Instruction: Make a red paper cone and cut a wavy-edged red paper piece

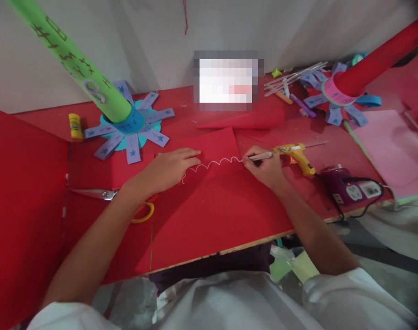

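Note:
A sheet of red paper point(212, 143) lies on the red table in front of me. Its upper part carries a white scalloped line point(214, 162). My left hand point(171, 168) rests flat at the line's left end with its fingers stretched out, pressing on the paper. At the other end, my right hand point(268, 173) is closed around a white pen point(261, 156), whose tip meets the line. Scissors point(95, 194) with a yellow handle lie partly hidden beneath my left forearm.
A yellow glue gun point(298, 156) and a purple power box point(342, 185) sit on the right, near pink sheets point(383, 151). A green paper tube point(102, 87) and a red one point(373, 59) stand at the back. A yellow glue stick point(75, 127) is at the left.

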Available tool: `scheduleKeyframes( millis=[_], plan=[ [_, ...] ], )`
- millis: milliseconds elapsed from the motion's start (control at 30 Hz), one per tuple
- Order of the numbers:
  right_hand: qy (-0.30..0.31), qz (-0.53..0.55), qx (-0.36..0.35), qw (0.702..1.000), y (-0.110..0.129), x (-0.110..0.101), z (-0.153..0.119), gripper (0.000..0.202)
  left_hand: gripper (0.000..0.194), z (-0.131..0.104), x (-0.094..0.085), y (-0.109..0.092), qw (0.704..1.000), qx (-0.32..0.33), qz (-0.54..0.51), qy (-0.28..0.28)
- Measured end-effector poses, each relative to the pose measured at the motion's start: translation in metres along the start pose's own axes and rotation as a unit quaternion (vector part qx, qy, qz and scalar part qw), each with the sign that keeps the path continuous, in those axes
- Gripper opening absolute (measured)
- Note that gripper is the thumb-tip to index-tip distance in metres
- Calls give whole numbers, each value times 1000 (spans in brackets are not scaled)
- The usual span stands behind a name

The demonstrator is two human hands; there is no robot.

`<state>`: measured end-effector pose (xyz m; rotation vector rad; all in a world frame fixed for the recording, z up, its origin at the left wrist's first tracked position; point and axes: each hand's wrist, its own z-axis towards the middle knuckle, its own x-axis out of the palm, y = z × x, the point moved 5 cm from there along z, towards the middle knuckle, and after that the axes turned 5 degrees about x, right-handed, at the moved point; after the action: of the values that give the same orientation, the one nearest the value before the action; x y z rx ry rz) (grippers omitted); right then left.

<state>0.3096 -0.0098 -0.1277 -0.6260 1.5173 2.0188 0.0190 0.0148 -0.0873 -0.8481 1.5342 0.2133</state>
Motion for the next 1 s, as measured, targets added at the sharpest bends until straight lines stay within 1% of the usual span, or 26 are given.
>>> scheduleKeyframes(
  millis=[267,533,767,1000],
  plan=[
    [-3,1,-4,1000,1,-1,0,24,68,0,-1,0,1000,3,10,3],
    [-3,-6,-9,1000,-3,-1,0,21,68,1,3,3,1000,11,4,-2],
    [-9,-9,-20,1000,-2,-1,0,20,64,1,2,3,1000,1,-13,-11],
    [-6,-10,-16,1000,-4,0,0,19,67,1,6,8,1000,13,12,-5]
  ],
)
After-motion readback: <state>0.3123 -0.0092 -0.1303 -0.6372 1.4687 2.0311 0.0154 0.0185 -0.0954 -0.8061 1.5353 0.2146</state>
